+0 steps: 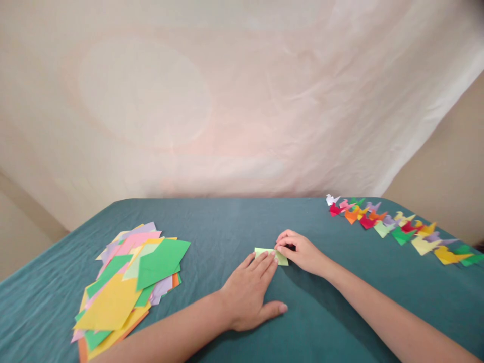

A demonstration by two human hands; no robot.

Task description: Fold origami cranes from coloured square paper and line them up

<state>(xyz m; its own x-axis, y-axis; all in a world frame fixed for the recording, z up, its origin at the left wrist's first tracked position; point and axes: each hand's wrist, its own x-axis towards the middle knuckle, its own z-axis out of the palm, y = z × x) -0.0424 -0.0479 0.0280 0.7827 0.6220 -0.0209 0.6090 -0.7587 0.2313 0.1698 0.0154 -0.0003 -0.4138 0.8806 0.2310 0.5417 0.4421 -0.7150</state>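
Observation:
A small light green piece of paper [282,259], apparently folded, lies on the table in front of me. My left hand [251,292] rests flat across its left and middle part, fingers stretched out and thumb spread to the right. At the paper's upper right edge, my right hand [298,250] is closed with thumb and index finger pinched together on it. The left hand's fingers cover much of the paper, so its folds are only partly visible.
A loose pile of coloured paper sheets [109,302] lies on the left of the table. Several folded paper birds [401,222] stand in rows along the right edge. A dark green cloth [212,222] covers the table, and a pale sheet [242,101] hangs behind it.

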